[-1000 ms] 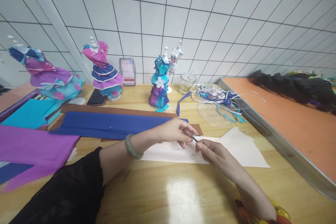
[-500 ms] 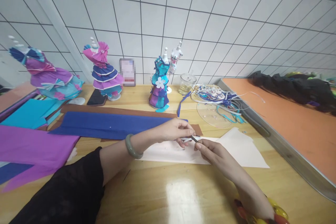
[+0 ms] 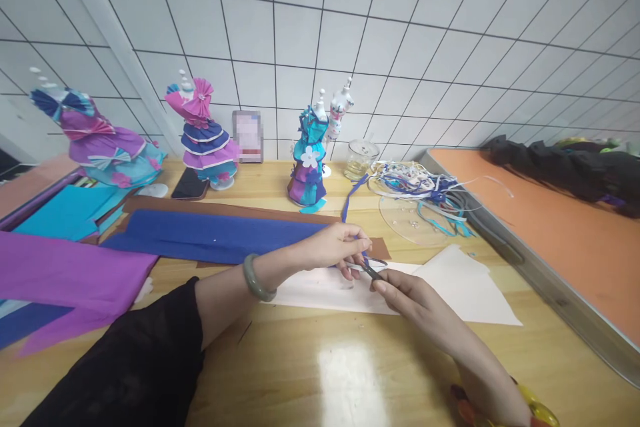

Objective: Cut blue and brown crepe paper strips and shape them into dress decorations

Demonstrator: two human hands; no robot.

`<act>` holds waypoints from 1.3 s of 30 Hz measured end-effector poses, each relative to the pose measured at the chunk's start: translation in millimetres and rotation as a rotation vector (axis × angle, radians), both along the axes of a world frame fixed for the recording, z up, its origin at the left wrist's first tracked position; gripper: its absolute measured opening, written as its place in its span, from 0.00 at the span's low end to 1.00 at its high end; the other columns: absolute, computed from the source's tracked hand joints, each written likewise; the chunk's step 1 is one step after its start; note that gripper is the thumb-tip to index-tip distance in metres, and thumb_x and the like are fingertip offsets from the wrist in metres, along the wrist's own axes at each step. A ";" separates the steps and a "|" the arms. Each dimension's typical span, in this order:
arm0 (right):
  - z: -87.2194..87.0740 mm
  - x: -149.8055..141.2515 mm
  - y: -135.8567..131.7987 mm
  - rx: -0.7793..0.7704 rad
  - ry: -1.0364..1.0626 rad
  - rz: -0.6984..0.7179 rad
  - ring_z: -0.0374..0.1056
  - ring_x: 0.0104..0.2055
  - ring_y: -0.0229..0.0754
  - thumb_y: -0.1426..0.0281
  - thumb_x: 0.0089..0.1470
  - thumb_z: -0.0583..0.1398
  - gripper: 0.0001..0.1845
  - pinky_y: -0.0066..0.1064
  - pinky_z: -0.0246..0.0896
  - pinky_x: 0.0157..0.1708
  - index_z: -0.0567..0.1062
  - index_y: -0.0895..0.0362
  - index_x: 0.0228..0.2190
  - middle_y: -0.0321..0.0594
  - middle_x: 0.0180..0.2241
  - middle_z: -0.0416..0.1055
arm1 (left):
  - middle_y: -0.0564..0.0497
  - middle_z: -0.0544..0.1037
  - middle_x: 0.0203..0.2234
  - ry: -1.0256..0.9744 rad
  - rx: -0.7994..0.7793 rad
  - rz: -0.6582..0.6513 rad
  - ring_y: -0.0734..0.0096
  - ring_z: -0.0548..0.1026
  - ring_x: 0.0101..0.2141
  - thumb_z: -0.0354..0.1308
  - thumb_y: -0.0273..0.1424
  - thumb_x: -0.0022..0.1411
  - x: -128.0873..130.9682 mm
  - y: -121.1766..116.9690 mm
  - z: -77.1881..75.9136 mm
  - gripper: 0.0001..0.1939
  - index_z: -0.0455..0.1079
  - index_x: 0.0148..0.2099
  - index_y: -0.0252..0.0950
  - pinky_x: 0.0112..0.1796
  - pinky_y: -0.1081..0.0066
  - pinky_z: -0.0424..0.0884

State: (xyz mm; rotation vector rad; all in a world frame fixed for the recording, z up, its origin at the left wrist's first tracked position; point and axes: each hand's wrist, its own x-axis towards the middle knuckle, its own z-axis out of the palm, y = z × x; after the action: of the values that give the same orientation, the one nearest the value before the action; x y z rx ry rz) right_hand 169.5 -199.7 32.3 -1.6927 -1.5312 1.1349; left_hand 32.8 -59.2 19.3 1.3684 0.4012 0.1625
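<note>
Over the white sheet [image 3: 320, 290], my two hands meet above the table. My left hand [image 3: 336, 245], with a green bangle at its wrist, is closed in a pinch on a thin white and blue paper strip [image 3: 379, 262], which curves out in a loop. Gripped between thumb and fingers of my right hand [image 3: 407, 293] is a slim dark tool [image 3: 371, 271], perhaps tweezers. Its tip points at the strip by my left fingertips; whether it touches cannot be made out. Directly behind my left hand lies a folded blue sheet [image 3: 215, 235].
Dressed miniature mannequins [image 3: 107, 140] stand along the wall. A glass cup [image 3: 361, 159], tangled strips [image 3: 410, 180] and a clear round plate [image 3: 400, 221] are at the back right. Purple sheets [image 3: 85, 273] lie left, near a phone [image 3: 189, 185]. An orange board [image 3: 540, 233] borders the right.
My left fingers have lifted slightly off the tool's tip, and the strip's loop shows wider. The dark tool stays in my right hand. The whole view has shifted a little.
</note>
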 end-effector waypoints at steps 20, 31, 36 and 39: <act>0.2 -24.1 -8.3 0.017 0.004 0.427 0.60 0.24 0.37 0.55 0.52 0.54 0.24 0.27 0.55 0.27 0.69 0.58 0.14 0.35 0.18 0.63 | 0.50 0.72 0.21 -0.068 0.032 0.162 0.77 0.72 0.21 0.54 0.39 0.56 -0.8 10.7 5.1 0.14 0.63 0.35 0.31 0.21 0.79 0.68; -14.4 2.4 -1.2 0.276 -0.238 -0.052 0.61 0.26 0.37 0.60 0.51 0.57 0.11 0.29 0.55 0.24 0.71 0.54 0.33 0.40 0.31 0.67 | 0.51 0.73 0.22 -0.009 0.050 0.046 0.79 0.71 0.22 0.55 0.41 0.55 -2.0 5.9 3.4 0.15 0.64 0.35 0.32 0.21 0.79 0.68; -15.3 1.1 1.2 0.311 -0.277 0.020 0.64 0.31 0.39 0.63 0.56 0.52 0.11 0.30 0.59 0.29 0.71 0.54 0.36 0.43 0.36 0.68 | 0.50 0.73 0.22 -0.040 0.063 0.048 0.79 0.70 0.19 0.56 0.42 0.54 -4.1 8.1 6.6 0.17 0.64 0.35 0.32 0.20 0.79 0.67; -13.2 -1.0 2.0 0.302 -0.278 0.036 0.64 0.32 0.41 0.63 0.57 0.52 0.11 0.31 0.59 0.31 0.71 0.54 0.35 0.43 0.35 0.68 | 0.50 0.72 0.21 -0.069 0.069 0.079 0.77 0.71 0.19 0.56 0.41 0.54 -3.8 8.5 8.4 0.16 0.64 0.34 0.31 0.20 0.78 0.68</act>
State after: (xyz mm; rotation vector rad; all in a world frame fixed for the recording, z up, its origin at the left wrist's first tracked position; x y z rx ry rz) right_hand 168.5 -197.7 19.1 -1.6680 -1.8049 0.6611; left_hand 29.0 -50.7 27.7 1.4115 0.3952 0.2897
